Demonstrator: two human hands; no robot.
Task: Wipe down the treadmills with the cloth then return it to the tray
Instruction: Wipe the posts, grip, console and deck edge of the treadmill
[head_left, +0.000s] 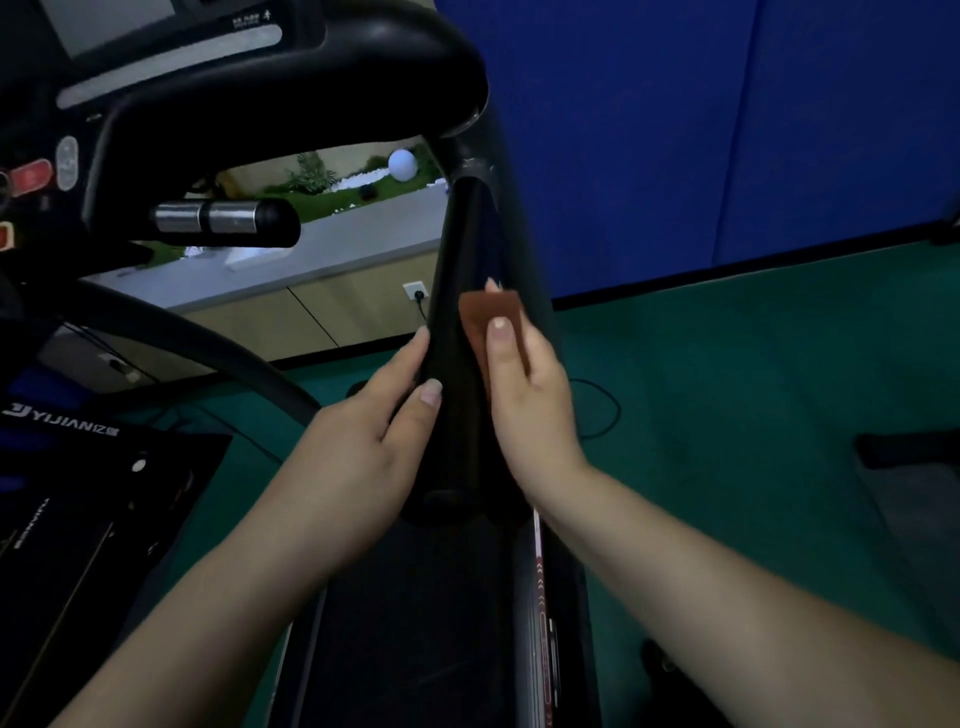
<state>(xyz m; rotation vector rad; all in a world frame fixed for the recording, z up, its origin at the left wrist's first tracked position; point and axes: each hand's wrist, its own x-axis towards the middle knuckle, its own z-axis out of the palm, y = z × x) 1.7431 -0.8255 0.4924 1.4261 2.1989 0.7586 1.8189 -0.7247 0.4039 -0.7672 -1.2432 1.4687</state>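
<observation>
A black treadmill fills the left and centre, and its right upright post (467, 260) runs from the console down to the deck. My right hand (524, 395) presses a small brown cloth (488, 312) against the right side of that post, thumb on top of the cloth. My left hand (374, 436) grips the post from its left side, thumb on the front face. The running belt (415, 623) lies below my forearms. No tray is in view.
The console (156, 62) and a chrome-banded handlebar (223, 221) sit at upper left. A blue wall (727, 130) stands behind, with green floor (727, 389) to the right. A cable (608, 410) loops on the floor beside the post. A dark object (904, 452) lies at the right edge.
</observation>
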